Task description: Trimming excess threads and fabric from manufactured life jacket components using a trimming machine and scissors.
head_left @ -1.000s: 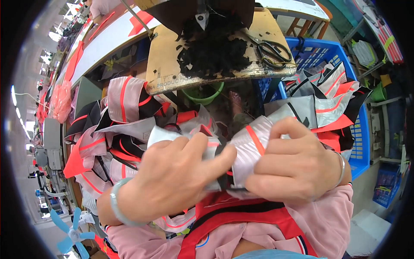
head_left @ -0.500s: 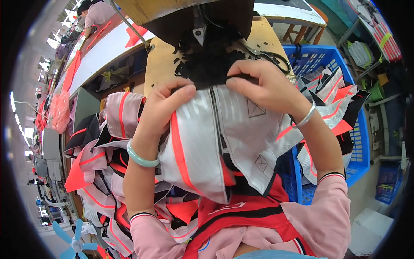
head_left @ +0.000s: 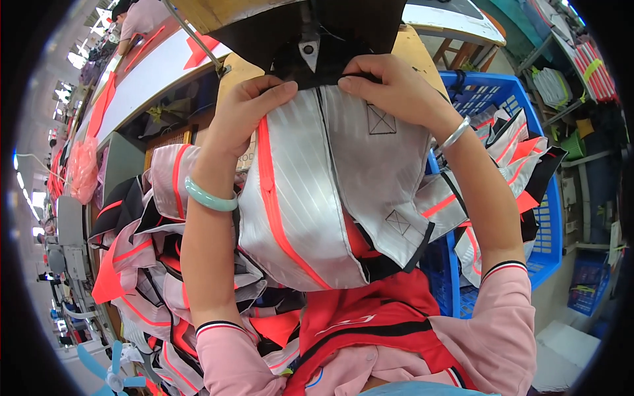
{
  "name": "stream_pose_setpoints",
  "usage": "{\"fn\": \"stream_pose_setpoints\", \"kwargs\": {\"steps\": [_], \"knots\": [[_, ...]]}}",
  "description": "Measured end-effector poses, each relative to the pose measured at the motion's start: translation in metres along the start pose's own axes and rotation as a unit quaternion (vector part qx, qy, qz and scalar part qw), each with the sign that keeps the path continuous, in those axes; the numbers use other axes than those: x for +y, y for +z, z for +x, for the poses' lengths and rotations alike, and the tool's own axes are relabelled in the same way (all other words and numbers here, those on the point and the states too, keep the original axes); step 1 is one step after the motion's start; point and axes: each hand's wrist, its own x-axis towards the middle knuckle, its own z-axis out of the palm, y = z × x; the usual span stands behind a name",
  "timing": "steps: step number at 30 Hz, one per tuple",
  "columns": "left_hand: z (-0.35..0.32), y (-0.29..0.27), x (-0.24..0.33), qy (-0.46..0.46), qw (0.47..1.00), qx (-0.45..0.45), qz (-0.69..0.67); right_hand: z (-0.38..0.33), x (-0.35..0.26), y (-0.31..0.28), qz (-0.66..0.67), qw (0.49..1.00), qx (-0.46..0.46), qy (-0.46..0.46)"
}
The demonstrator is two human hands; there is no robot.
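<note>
A sewn silver-grey fabric piece (head_left: 300,178) with an orange-red stripe, black edging and stitched crossed squares hangs from both my hands toward my red apron. My left hand (head_left: 254,109) pinches the left part of its black upper edge between thumb and fingers. Farther right, my right hand (head_left: 396,86) pinches the same edge. Between the hands, that edge lies right under the pointed metal tip (head_left: 309,53) of a dark machine head (head_left: 264,43). Whether the tip touches the fabric I cannot tell. My hands and the fabric cover much of the wooden worktop (head_left: 413,49).
Similar silver, black and orange pieces form a heap (head_left: 142,264) at my left. More lie in a blue plastic basket (head_left: 551,191) at right. A long white table (head_left: 125,99) runs back left, where another person (head_left: 142,23) leans. A blue fan (head_left: 113,379) stands lower left.
Both hands have moved away from me, carrying the fabric's black edge up under the machine's tip. The scissors and black scraps seen on the worktop before are now mostly hidden.
</note>
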Motion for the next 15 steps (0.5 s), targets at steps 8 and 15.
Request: {"fn": "stream_pose_setpoints", "kwargs": {"steps": [8, 15], "knots": [[0.009, -0.003, 0.000, 0.015, 0.998, 0.027, -0.060, 0.016, 0.003, -0.001, -0.006, 0.999, 0.021, -0.029], [0.006, -0.007, 0.002, 0.127, 0.983, 0.119, -0.066, 0.009, 0.000, -0.018, 0.000, 0.998, 0.053, -0.037]]}}
